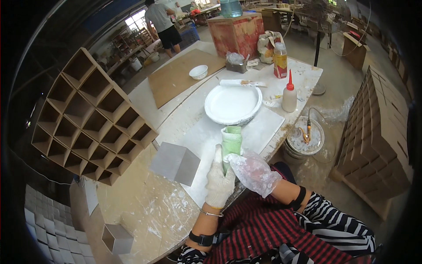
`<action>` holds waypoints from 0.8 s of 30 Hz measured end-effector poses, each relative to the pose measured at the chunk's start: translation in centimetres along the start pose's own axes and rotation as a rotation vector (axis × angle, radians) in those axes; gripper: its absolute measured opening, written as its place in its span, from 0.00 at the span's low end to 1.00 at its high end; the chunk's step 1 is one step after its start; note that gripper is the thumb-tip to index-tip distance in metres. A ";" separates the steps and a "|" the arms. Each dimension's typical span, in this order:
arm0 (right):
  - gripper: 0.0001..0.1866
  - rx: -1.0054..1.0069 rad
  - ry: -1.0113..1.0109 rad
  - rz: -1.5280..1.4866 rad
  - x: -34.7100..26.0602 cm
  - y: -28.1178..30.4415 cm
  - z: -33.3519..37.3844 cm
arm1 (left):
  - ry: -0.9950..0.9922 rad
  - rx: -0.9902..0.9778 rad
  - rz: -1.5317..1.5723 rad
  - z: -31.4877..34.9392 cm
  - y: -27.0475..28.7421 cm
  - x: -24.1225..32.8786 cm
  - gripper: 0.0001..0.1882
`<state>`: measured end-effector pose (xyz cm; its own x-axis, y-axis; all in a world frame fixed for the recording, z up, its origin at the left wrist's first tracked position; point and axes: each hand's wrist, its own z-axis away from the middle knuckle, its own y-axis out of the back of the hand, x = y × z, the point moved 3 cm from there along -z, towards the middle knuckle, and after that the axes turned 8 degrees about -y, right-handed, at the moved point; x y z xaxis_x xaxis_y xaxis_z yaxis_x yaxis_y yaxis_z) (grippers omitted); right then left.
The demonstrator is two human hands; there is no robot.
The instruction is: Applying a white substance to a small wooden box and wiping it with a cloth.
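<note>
My left hand [220, 185], in a white knitted glove, is closed round the lower part of a pale green, tube-like piece [231, 141] that stands up from the grip. White smears mark it; I cannot make out its exact kind. Against its right side presses my right hand [255, 170], in a clear plastic glove, its fingertips coated white and closed at the piece. Just beyond is a wide round basin [233, 122] of white liquid, its rim caked white. To the left of my hands a grey box-shaped block [176, 163] rests partly on a white-smeared board [274, 122].
A brush [241, 82] lies behind the basin, beside a red-capped squeeze bottle [289, 97] and a yellow-red bottle [280, 61]. At left stands a brown compartment rack [83, 132]; at right, stacked brown panels [373, 145] and a bucket [304, 143]. A person [160, 24] is far back.
</note>
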<state>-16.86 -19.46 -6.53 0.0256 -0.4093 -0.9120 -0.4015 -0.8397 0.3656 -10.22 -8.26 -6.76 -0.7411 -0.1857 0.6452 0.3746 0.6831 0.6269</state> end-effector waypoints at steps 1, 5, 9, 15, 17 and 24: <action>0.13 0.063 0.018 -0.161 -0.2 0.0 -0.2 | -0.003 0.006 -0.001 0.1 0.1 0.3 0.34; 0.12 0.037 0.154 -0.318 -0.4 0.5 0.3 | 0.146 0.144 0.872 0.7 1.1 1.0 0.38; 0.13 0.053 -0.034 -0.341 -1.9 0.0 0.7 | 0.232 0.090 0.667 -0.2 2.1 1.0 0.36; 0.17 0.150 0.011 -0.638 -3.1 0.3 0.5 | 0.198 0.135 0.788 0.6 1.9 0.3 0.32; 0.19 0.270 0.382 0.117 -3.0 0.5 0.7 | 0.211 0.143 0.833 0.5 1.9 1.2 0.32; 0.19 0.328 -0.042 -0.331 -1.8 0.0 0.8 | 0.172 0.292 1.204 0.4 1.7 0.7 0.34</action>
<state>-17.64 -18.46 -4.99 0.1670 -0.1182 -0.9788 -0.6462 -0.7630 -0.0182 -10.36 -7.00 -5.40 0.0768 0.5902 0.8036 0.6096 0.6100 -0.5062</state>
